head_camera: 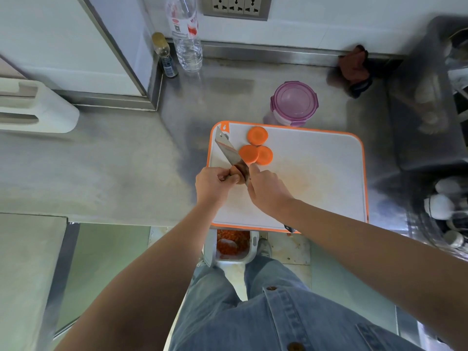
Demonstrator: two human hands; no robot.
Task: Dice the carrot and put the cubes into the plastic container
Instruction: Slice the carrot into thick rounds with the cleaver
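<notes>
Cutting board sits on steel bench, near edge overhanging the bench front. Probably so scraps can be swept into the bin on the floor at 6 o'clock, which holds orange bits.

Carrot slices: three rounds lying flat at about 10 o'clock on the board. One sits apart toward 12, and two nearer ones overlap at their edges. No cubes visible on the board, so dicing looks barely begun (judgement only).

Left hand is clenched round the handle of the knife. The blade points toward 11 o'clock, its flat side alongside the nearest round, left of the pile. This looks like a way to fence the rounds while they are arranged.

Right hand is back-up at the board's 9 o'clock side, with one straight finger reaching the near edge of the overlapped rounds, beside the blade's heel. The other fingers are tucked under, so I cannot tell whether they hold anything. It reads as nudging the rounds into a stack for strip cuts.

Plastic container, with a purple clip lid on it, stands on the bench just past the board's far edge at 12 o'clock. It is close for transfer, but the lid must come off first.
</notes>
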